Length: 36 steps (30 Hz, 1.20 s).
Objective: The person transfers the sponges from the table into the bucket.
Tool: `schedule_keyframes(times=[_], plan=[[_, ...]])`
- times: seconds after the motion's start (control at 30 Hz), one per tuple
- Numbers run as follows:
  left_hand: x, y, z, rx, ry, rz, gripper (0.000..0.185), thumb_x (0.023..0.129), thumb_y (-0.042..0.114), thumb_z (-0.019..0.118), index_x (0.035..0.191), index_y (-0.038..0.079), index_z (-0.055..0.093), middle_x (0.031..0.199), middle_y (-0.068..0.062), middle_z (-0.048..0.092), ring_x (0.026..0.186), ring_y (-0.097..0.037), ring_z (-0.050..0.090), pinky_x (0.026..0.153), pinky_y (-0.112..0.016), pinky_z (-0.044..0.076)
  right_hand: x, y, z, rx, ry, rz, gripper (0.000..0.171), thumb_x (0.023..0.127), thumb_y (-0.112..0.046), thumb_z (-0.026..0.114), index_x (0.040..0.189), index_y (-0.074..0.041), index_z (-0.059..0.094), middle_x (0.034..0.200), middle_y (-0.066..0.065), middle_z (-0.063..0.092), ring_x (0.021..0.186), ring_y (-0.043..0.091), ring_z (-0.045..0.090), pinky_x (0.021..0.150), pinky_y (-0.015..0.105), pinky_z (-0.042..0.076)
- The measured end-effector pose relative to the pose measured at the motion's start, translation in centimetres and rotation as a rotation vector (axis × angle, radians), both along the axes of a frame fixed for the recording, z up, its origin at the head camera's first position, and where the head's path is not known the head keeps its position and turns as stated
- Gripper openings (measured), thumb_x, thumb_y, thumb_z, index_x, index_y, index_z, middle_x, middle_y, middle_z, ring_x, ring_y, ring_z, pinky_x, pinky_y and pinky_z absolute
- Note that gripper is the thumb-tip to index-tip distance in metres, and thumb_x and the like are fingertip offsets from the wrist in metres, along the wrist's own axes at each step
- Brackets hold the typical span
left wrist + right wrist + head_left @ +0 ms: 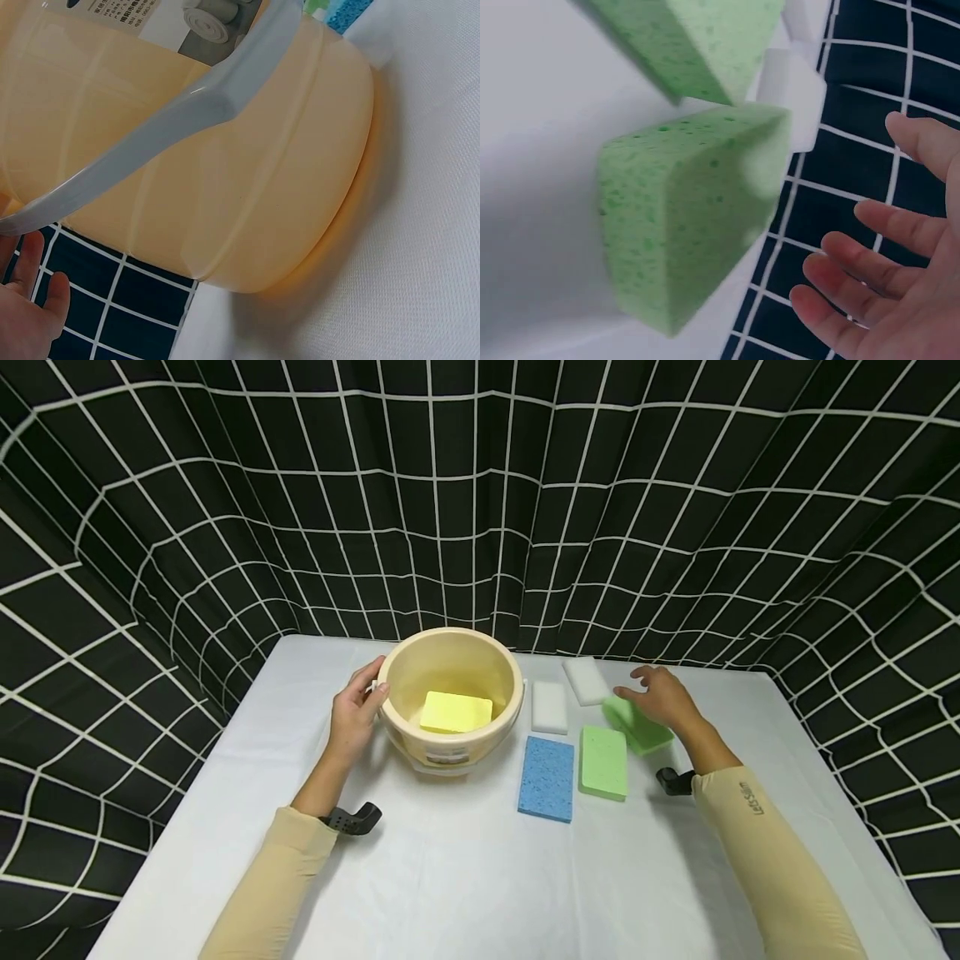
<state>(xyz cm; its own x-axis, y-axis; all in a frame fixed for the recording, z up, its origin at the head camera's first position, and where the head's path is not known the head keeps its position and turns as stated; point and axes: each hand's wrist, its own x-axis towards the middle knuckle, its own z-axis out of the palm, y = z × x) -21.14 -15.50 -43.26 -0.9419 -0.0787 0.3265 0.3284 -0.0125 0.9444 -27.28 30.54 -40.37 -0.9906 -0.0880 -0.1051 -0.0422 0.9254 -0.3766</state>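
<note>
One green sponge (639, 727) lies slantwise, long axis diagonal, beneath spread right hand (663, 697).

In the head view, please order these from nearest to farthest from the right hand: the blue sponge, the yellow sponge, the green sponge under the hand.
1. Green sponge, directly under the right hand.
2. Blue sponge, on the table, left of the hand.
3. Yellow sponge, inside the bucket, farthest left.
</note>
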Motion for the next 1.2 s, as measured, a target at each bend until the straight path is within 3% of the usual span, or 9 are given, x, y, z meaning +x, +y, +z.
schedule_keyframes(times=[0.33, 0.57, 0.87, 1.07, 1.2], plan=[[0.0, 0.2, 0.2, -0.023, -0.012, 0.013, 0.045, 0.098, 0.003, 0.052, 0.141, -0.005, 0.045, 0.145, -0.018, 0.045, 0.134, -0.024, 0.043, 0.099, -0.008, 0.044, 0.3, 0.6, -1.3, 0.062, -0.046, -0.035, 0.077, 0.094, -0.049, 0.055, 0.138, 0.012, 0.04, 0.125, 0.038, 0.048, 0.113, 0.049, 0.05, 0.094, 0.061, 0.045], [-0.1, 0.2, 0.1, -0.026, -0.02, 0.023, 0.045, 0.098, 0.003, 0.053, 0.141, -0.005, 0.045, 0.146, -0.019, 0.044, 0.136, -0.025, 0.042, 0.1, -0.007, 0.042, 0.5, 0.5, -2.1, 0.112, -0.127, -0.074, 0.088, 0.091, -0.053, 0.057, 0.141, 0.015, 0.033, 0.131, 0.041, 0.042, 0.115, 0.051, 0.048, 0.098, 0.063, 0.044], [0.3, 0.2, 0.0, -0.006, -0.018, 0.019, 0.045, 0.096, 0.0, 0.053, 0.141, -0.007, 0.045, 0.145, -0.019, 0.045, 0.131, -0.016, 0.044, 0.1, -0.008, 0.043, 0.6, 0.3, -3.1, 0.166, -0.169, -0.081, 0.086, 0.087, -0.051, 0.063, 0.131, 0.018, 0.041, 0.116, 0.036, 0.05, 0.093, 0.039, 0.052, 0.079, 0.052, 0.051], [0.3, 0.2, 0.1, -0.005, -0.022, 0.013, 0.046, 0.096, 0.0, 0.053, 0.141, -0.006, 0.045, 0.146, -0.019, 0.045, 0.135, -0.021, 0.042, 0.101, -0.008, 0.042, 0.3, 0.4, -3.6, 0.17, -0.228, -0.138, 0.08, 0.085, -0.05, 0.066, 0.122, 0.017, 0.046, 0.106, 0.028, 0.056, 0.083, 0.03, 0.05, 0.067, 0.037, 0.047], [0.2, 0.2, 0.1, -0.009, -0.02, 0.018, 0.046, 0.096, 0.0, 0.053, 0.141, -0.006, 0.045, 0.147, -0.019, 0.045, 0.136, -0.024, 0.041, 0.102, -0.007, 0.041, 0.2, 0.4, -3.7, 0.164, -0.219, -0.126, 0.078, 0.084, -0.049, 0.067, 0.12, 0.018, 0.048, 0.104, 0.028, 0.056, 0.083, 0.03, 0.05, 0.066, 0.035, 0.046]])
